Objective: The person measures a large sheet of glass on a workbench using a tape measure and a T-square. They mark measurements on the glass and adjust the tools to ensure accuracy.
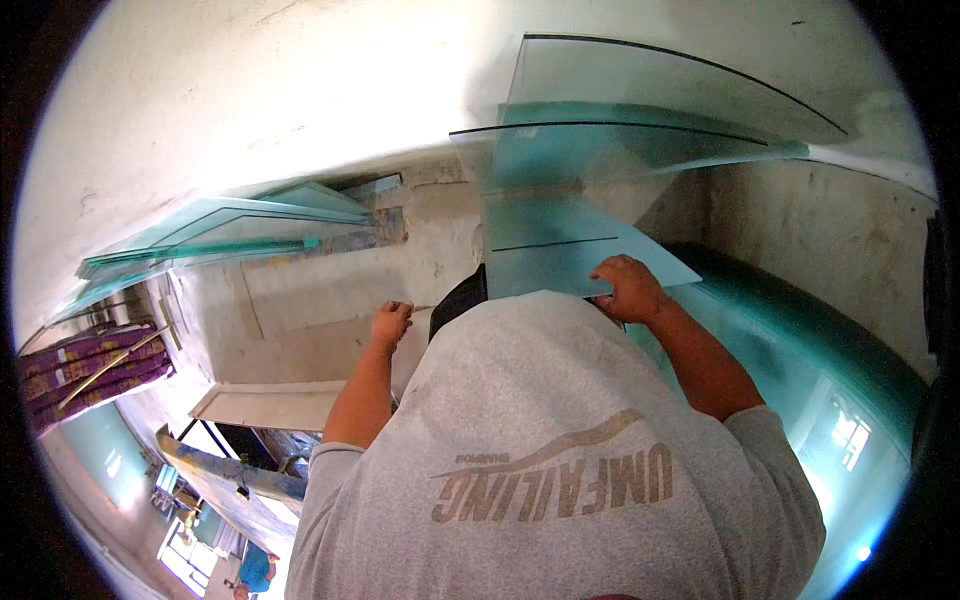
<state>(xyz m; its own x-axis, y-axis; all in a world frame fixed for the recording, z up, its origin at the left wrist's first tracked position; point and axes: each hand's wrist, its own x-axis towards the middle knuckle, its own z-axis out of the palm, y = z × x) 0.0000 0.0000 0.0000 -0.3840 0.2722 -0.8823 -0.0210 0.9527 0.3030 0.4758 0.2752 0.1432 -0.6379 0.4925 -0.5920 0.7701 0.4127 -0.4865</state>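
While the right hand (627, 288) is gripping the near edge of a small clear glass sheet (570, 250), fingers curled over that edge, the sheet is lying just above and ahead of the hand, its greenish far edge pointing away toward the pale wall (250, 90). Across the grey shirt (560, 450), the left hand (390, 322) is closing into a loose fist, well apart from the sheet and holding nothing that shows; whether it is touching anything beneath it cannot be told. Larger glass panes (650, 120) are standing beyond the held sheet, overlapping one another with dark curved edges, and they are partly blocking the view of the wall behind. Another stack of tinted glass (220, 235) is leaning off to the left, near a purple patterned bundle (90, 365). At the right, a broad green-tinted surface (800, 370) is running alongside the right forearm and reflecting window light. A pale concrete floor (330, 270) is spreading beneath the hands, with a blue-grey beam (230, 470) lying lower left
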